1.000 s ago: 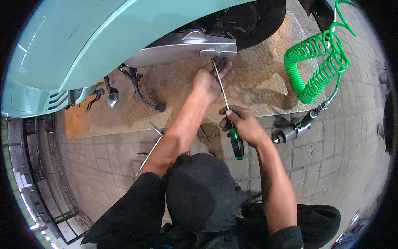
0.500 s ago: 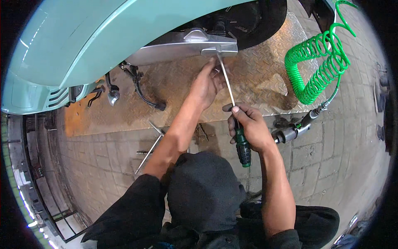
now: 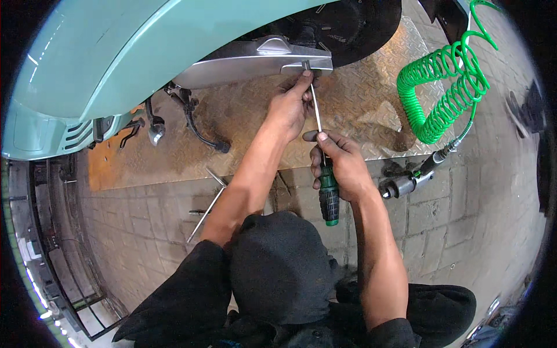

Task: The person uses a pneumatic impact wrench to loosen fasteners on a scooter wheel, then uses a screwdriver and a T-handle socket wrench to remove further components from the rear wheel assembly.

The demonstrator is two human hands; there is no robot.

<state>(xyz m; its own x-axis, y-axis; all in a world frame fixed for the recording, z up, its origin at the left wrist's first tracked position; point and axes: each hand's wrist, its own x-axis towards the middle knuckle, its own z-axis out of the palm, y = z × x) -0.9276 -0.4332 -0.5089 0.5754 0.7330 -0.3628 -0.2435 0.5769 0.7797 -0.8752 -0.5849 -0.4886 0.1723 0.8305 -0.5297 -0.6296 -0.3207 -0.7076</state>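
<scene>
My left hand (image 3: 290,107) is closed with thumb and fingers on the upper shaft of a screwdriver (image 3: 328,197), just under the silver cover (image 3: 232,72) of a mint-green scooter (image 3: 98,64). The screwdriver's upper end meets a notched ledge on that cover; the exact contact is too small to tell. My right hand (image 3: 342,168) grips the screwdriver lower down, around the top of its green-and-black handle, with the thumb along the shaft. A dark wheel (image 3: 360,29) sits behind the cover.
A rusty tread plate (image 3: 371,93) lies under the scooter, beside a black stand (image 3: 197,130). An impact wrench (image 3: 409,185) hangs off a coiled green hose (image 3: 435,110) onto the paving. A T-handle wrench (image 3: 206,214) lies left. A metal-framed grate (image 3: 49,243) runs along the left.
My left thumb has risen onto the screwdriver's shaft near the ledge. My right hand and screwdriver shifted down, then up and slightly left. A dark shape at the right edge has moved into clearer view.
</scene>
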